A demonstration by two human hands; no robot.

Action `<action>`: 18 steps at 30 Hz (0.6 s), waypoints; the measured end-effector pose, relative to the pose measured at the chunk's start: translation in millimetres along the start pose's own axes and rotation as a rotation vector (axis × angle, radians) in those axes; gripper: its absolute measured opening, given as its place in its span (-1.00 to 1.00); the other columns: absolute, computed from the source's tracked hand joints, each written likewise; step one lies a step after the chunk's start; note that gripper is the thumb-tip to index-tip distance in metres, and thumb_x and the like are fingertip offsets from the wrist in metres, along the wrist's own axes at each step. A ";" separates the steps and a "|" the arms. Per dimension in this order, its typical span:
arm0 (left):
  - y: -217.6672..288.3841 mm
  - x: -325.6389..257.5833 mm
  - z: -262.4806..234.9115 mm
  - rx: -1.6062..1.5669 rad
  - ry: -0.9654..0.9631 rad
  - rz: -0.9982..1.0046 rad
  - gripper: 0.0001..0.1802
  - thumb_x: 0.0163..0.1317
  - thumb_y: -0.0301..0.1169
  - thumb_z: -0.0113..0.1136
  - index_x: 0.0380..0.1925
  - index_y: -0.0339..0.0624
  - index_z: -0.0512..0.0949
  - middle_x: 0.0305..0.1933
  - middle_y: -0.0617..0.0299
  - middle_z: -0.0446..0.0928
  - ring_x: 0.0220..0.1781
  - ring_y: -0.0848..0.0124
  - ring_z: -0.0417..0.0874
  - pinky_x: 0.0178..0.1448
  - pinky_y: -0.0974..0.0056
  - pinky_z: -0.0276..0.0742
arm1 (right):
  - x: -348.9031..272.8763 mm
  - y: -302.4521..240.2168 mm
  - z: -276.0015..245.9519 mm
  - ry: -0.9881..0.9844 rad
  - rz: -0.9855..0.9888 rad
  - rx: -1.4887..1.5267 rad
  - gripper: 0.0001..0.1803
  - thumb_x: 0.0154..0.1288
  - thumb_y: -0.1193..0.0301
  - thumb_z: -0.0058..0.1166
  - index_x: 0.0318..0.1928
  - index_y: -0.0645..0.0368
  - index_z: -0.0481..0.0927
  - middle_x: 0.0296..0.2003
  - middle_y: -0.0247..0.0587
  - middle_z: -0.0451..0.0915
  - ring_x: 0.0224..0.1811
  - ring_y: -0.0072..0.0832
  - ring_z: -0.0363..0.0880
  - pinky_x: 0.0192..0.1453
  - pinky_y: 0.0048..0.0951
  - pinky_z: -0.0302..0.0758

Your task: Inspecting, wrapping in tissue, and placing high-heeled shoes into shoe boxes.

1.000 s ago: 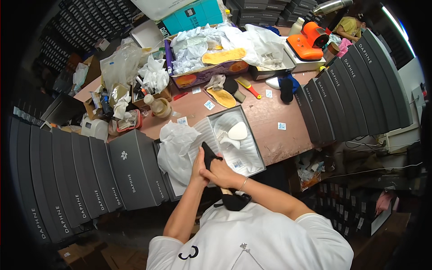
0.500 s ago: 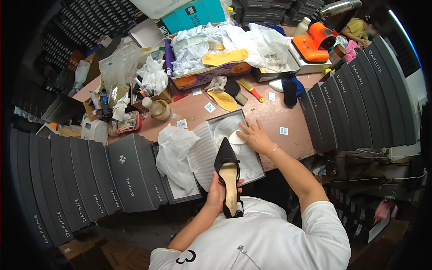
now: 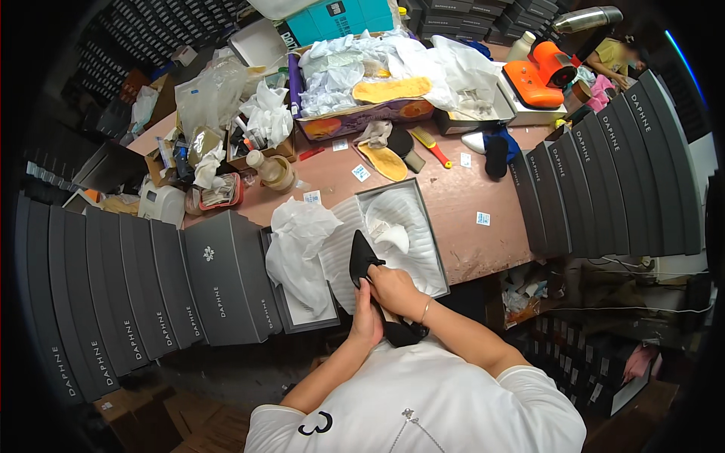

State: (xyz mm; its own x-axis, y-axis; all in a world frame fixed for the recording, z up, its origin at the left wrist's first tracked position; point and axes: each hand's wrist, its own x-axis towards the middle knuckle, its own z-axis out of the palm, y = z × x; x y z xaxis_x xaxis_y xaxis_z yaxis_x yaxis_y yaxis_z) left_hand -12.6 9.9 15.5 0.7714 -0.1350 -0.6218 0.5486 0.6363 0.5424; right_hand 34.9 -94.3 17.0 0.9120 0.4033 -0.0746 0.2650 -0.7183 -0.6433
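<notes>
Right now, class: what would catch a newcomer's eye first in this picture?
At centre, both hands, the left hand and the right hand, grip a black pointed shoe over an open box lined with white paper. An orange tool glows at the table's far right, and rows of grey boxes fan along both sides.

Our hands (image 3: 389, 298) cover the black shoe's (image 3: 364, 260) middle; its heel end seems lost against our shirt, lower centre.

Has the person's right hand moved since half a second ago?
Yes. The right hand has come back from the open shoe box toward the body and now rests on the black shoe.
</notes>
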 end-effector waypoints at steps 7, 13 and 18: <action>16.2 9.1 -33.2 0.075 0.044 -0.232 -0.66 0.39 -0.18 -0.06 -0.03 -0.22 0.37 -0.18 0.00 0.59 -0.28 0.26 0.67 -0.24 0.27 0.62 | 35.7 71.8 -31.1 0.119 -0.012 -0.263 -0.69 0.08 0.35 0.20 -0.17 0.21 0.51 -0.36 -0.05 0.53 -0.27 -0.12 0.55 -0.23 -0.17 0.52; 26.9 16.0 -41.0 0.066 0.027 -0.217 -0.32 0.28 0.25 -0.13 -0.08 -0.19 0.46 -0.26 0.04 0.59 -0.32 0.31 0.64 -0.29 0.32 0.55 | 33.4 57.0 -44.3 0.208 -0.004 0.030 -0.70 0.02 0.43 0.21 -0.20 0.20 0.50 -0.37 -0.06 0.49 -0.27 -0.13 0.54 -0.23 -0.20 0.51; 24.3 5.1 -4.9 -0.143 0.063 -0.057 -0.16 0.18 0.42 -0.21 0.09 -0.09 0.36 -0.07 0.16 0.49 -0.17 0.33 0.56 -0.14 0.23 0.52 | 4.5 -13.1 -23.3 0.002 -0.076 0.059 -0.66 -0.01 0.48 0.17 -0.15 0.15 0.45 -0.21 -0.10 0.47 -0.23 -0.12 0.51 -0.14 -0.18 0.44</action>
State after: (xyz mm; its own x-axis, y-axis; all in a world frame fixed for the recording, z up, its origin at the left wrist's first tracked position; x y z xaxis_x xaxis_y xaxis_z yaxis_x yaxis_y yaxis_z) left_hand 3.1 28.4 22.8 0.7158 -0.1290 -0.6863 0.5363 0.7310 0.4219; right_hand 42.8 -96.3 42.8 0.8907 0.4540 -0.0229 0.3143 -0.6515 -0.6905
